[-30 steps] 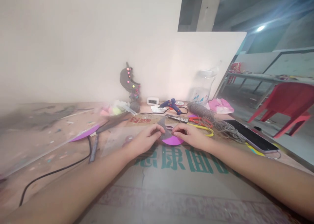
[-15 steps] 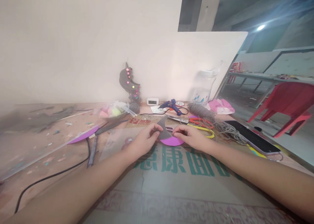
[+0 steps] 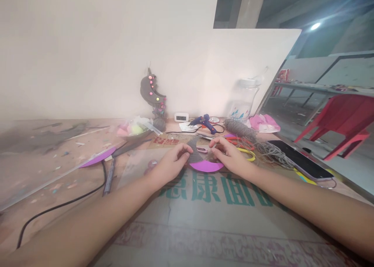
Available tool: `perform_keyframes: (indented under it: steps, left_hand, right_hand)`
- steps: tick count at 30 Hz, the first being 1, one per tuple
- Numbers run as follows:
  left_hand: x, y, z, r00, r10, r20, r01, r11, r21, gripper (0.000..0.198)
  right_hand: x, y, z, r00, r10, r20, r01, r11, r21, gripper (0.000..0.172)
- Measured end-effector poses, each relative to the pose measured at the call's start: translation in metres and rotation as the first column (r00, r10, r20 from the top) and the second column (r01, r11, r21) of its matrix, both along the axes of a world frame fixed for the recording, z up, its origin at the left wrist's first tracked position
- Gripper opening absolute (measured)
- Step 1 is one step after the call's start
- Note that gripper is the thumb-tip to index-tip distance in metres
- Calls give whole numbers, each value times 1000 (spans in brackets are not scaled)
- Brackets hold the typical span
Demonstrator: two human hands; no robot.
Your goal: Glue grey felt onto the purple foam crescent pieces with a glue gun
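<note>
Since the earlier frame, the right hand point(image 3: 229, 158) rises away from the purple-and-grey crescent point(image 3: 206, 166). Wrapping it in grey yarn point(image 3: 194, 152) appears to be the current step; the next move calls for steady left support. Fingers of the left hand point(image 3: 175, 163) pinch the crescent's left side; right fingers curl above its purple end, any grip indiscernible.

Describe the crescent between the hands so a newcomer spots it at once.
Below the pale panel, find the printed sheet with green characters. Beyond those, a crescent sits between the left hand and right hand. Part grey, part bright purple, it differs from the dark, dot-studded moon against the panel.
</note>
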State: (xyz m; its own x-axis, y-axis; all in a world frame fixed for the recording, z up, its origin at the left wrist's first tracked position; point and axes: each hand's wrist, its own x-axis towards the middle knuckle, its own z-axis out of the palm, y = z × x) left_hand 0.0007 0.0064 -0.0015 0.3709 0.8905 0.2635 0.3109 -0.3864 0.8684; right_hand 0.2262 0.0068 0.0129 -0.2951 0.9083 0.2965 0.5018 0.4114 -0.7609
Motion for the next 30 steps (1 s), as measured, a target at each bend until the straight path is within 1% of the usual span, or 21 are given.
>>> perform_keyframes:
  steps: [3,9,12,15,17,22,27,30]
  left_hand:
    - [0,0,1,1000,20,7,-20,1000,1,18]
    - [-1,0,2,998,62,32,-64,997,37,18]
    - [-2,1,3,996,87,35,-89,994,64,18]
    - [-2,2,4,993,106,42,-108,993,45,17]
    - [-1,1,4,992,113,55,-115,993,36,17]
    - [0,-1,5,995,91,37,-94,992,86,17]
    - [0,-3,4,997,79,-7,-77,983,167,17]
    - [0,-4,4,995,90,-30,-83,980,180,20]
  right_hand:
    - [1,0,1,1000,-3,-26,3,1000,25,15]
    - [0,-1,4,999,44,23,-45,998,46,20]
    - [-1,-3,5,998,46,50,-48,999,21,22]
    - [-1,-4,6,997,36,74,-34,999,-32,26]
    - [-1,-4,5,994,40,106,-36,999,-35,28]
    - [-1,-1,0,984,59,169,-71,995,66,23]
    - [-2,2,-2,983,73,168,-110,969,223,20]
    - [-2,2,-1,981,94,169,-133,961,244,21]
